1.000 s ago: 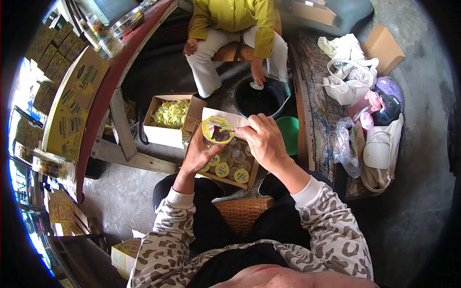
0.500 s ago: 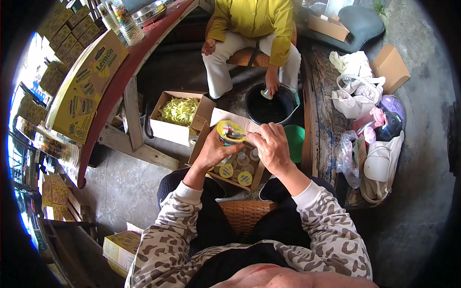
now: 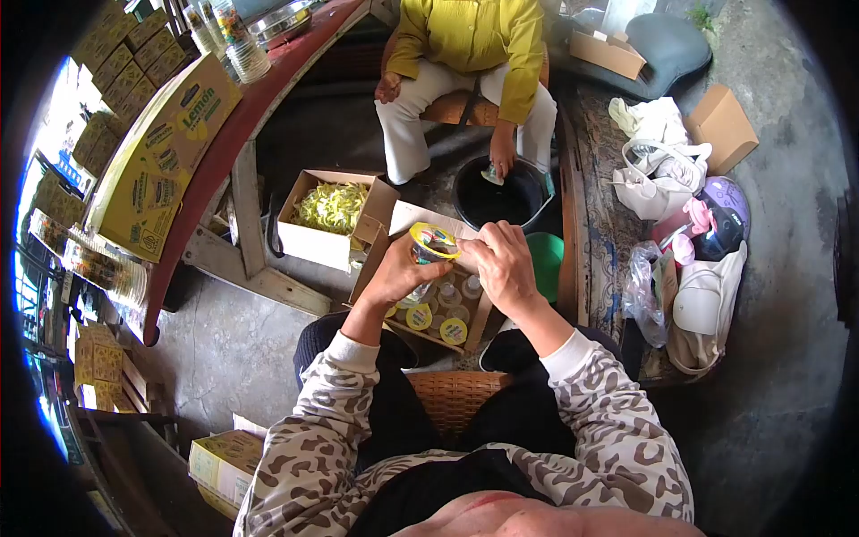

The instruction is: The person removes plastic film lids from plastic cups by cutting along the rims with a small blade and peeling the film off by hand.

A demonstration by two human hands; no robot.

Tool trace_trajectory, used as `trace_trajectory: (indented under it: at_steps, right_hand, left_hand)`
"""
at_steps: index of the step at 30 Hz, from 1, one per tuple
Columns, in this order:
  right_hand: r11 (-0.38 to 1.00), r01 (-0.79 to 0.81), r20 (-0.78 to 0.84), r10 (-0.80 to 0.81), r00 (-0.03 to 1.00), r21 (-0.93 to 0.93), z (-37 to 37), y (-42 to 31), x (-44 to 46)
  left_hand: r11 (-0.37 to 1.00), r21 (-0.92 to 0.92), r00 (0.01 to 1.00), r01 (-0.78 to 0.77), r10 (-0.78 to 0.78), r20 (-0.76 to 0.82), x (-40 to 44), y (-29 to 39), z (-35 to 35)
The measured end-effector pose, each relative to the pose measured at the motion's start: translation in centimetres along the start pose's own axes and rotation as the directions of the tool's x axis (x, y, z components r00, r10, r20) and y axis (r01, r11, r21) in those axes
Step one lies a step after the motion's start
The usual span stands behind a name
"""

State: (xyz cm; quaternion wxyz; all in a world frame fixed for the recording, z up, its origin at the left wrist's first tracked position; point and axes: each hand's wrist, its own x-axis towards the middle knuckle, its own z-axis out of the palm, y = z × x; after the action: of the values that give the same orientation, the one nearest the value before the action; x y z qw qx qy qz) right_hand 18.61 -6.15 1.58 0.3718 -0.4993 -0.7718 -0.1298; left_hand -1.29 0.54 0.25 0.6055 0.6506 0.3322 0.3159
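Yellow-rimmed cup [image 3: 436,241] clasped in left hand [image 3: 399,272], right hand [image 3: 506,268] at its rim, hold unclear, above open carton [image 3: 408,215].

Well right of the fingers [image 3: 491,257] lie a helmet [image 3: 731,199], a pale cap [image 3: 698,309] and a plastic bag [image 3: 642,294]; left of the fingers, a metal bowl [image 3: 280,24] sits on a red table [image 3: 211,172].

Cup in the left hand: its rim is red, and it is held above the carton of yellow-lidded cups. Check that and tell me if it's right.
Not quite: the head view shows that the cup has a yellow rim, not a red one. The left hand does hold it above the carton of yellow-lidded cups.
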Motion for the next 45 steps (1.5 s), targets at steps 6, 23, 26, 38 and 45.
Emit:
trace_trajectory:
  at_steps: [6, 23, 26, 38, 45]
  right_hand:
    - [0.999, 0.039, 0.011, -0.039, 0.999, -0.026, 0.2, 0.2, -0.5]
    - [1.0, -0.004, -0.054, 0.004, 0.999, 0.002, -0.4, 0.6, 0.1]
    - [0.999, 0.025, -0.042, -0.026, 0.999, -0.028, -0.7, 0.3, 0.0]
    - [0.999, -0.036, 0.004, 0.036, 0.999, 0.012, -0.4, 0.5, 0.2]
    - [0.999, 0.01, 0.006, -0.01, 1.0, -0.034, -0.1, 0.6, -0.4]
  left_hand:
    - [0.957, -0.201, 0.97, 0.21, -0.178, 0.165, -0.5, 0.7, -0.4]
    - [0.993, 0.114, 0.997, -0.043, 0.051, -0.065, -0.3, 0.4, -0.6]
    - [0.99, -0.085, 0.994, 0.112, -0.112, 0.002, -0.3, 0.1, -0.8]
    - [0.99, 0.102, 0.993, -0.101, 0.107, -0.055, 0.0, 0.0, -0.1]
    - [0.936, -0.32, 0.962, 0.148, -0.061, 0.267, -0.8, 0.5, -0.1]
